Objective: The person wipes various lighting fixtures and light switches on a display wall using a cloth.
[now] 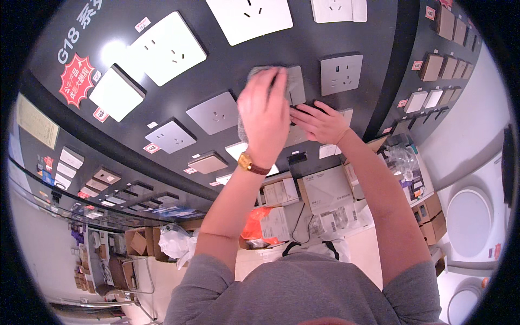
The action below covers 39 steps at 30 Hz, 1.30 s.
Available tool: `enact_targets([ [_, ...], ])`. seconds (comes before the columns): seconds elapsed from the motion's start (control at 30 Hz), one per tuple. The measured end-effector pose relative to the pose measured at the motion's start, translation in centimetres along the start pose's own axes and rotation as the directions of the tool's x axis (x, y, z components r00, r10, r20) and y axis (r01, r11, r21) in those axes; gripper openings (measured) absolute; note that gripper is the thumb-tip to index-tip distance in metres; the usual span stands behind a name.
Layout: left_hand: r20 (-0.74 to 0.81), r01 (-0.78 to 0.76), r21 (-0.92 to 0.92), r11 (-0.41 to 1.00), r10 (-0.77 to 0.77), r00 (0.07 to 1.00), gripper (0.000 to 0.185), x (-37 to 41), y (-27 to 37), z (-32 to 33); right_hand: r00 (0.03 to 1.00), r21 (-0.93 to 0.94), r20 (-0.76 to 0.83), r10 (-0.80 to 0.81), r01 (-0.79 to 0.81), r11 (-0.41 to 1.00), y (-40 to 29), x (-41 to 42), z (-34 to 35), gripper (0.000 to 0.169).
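Observation:
My left hand [266, 109], with a watch on its wrist, presses a grey cloth [243, 128] against a dark display panel [227, 61]. The cloth shows at the left of the hand and above its fingers, beside a grey wall plate [296, 85]. To the right and a little lower, my right hand [319, 124] lies on the panel with its fingers spread, fingertips near the lower edge of that plate. Grey socket plates sit on both sides, one at the left [213, 113] and one at the right [341, 74]. Larger white socket plates [172, 48] are higher up.
Smaller plates fill the side panels at left and right. Below the panel are cardboard boxes [329, 189], an orange plastic bag [254, 225], a black cable [298, 229] and white plastic bags [174, 241]. A metal-framed chair [142, 264] stands at the lower left.

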<state>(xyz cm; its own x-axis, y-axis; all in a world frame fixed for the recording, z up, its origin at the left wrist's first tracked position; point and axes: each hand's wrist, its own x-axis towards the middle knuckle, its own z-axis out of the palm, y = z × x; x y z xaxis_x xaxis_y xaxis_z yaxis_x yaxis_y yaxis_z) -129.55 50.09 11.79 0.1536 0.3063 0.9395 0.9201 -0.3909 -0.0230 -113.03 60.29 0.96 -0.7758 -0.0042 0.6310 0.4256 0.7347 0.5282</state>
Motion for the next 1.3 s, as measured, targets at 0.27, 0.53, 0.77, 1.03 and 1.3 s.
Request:
enact_targets([
  [0.27,0.136,-0.088,0.045,0.995,0.081,0.987,0.048,1.4,2.0,1.1,0.996,0.094,-0.085,-0.016,0.024,0.995,0.5,-1.0,1.5,0.039],
  [0.53,0.239,-0.005,0.194,0.981,-0.043,0.970,0.051,-5.3,0.3,-1.3,0.999,0.077,0.033,-0.029,0.026,0.997,0.5,0.0,-0.7,0.080],
  [0.77,0.209,0.170,0.171,0.970,-0.205,0.956,0.047,-4.4,2.8,-3.8,0.996,0.130,-0.008,-0.085,0.085,0.988,1.7,-0.2,-2.5,0.062],
  [1.03,0.073,0.144,0.146,0.979,-0.156,0.985,0.049,0.7,7.8,0.3,0.989,0.135,-0.084,0.118,-0.106,0.985,10.4,-6.1,-6.3,0.064],
  [1.3,-0.089,0.153,0.203,0.967,-0.138,0.987,0.048,3.9,10.6,9.1,0.910,0.246,-0.229,0.345,-0.288,0.925,13.5,-5.3,-4.4,0.059],
])
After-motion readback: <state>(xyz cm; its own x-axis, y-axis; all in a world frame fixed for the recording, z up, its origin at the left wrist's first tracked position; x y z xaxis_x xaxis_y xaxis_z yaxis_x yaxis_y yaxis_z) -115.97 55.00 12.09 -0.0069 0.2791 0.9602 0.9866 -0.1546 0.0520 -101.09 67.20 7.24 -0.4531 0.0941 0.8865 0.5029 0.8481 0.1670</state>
